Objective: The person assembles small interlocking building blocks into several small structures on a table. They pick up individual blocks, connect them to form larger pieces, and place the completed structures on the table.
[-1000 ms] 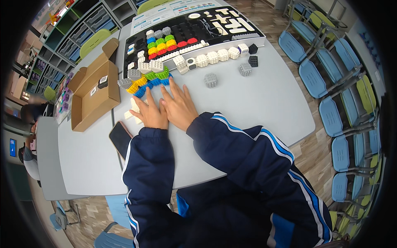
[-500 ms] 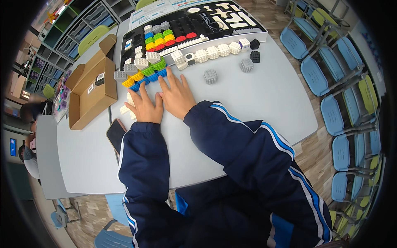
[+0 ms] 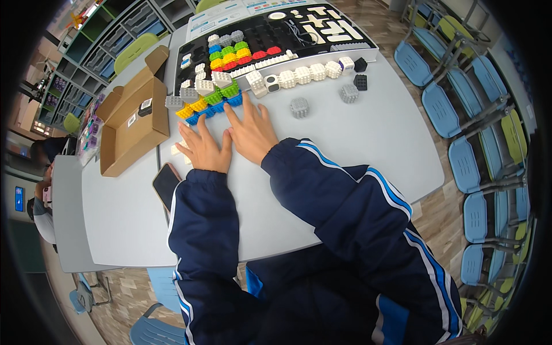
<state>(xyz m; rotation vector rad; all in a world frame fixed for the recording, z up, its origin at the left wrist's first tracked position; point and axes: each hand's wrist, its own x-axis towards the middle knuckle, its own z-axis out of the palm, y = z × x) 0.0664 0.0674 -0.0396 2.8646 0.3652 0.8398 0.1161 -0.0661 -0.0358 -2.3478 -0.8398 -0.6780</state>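
Note:
My left hand [image 3: 206, 150] lies on the table with its fingers spread, fingertips at the near side of a row of blue studded blocks [image 3: 214, 109]. Beside it, my right hand [image 3: 253, 135] has its fingers stretched toward the right end of that same row. Neither hand grips anything. Behind the blue row stand yellow blocks [image 3: 198, 104], green blocks [image 3: 229, 88], and grey and white blocks [image 3: 204, 87]. White flat pieces [image 3: 179, 148] are partly hidden beneath my left fingers. A line of white studded cubes [image 3: 302, 75] runs off to the right.
A black-lined kit tray [image 3: 270, 37] with more blocks and white parts fills the far side. Two grey cubes [image 3: 299, 107] and black blocks [image 3: 360, 82] lie to the right. An opened cardboard box [image 3: 135, 129] and a phone [image 3: 167, 183] are left. Stacked blue chairs [image 3: 438, 103] stand beyond the table.
The whole view has shifted slightly, so the table things appear a little farther right. Both hands stay at the blue row with almost the same finger pose.

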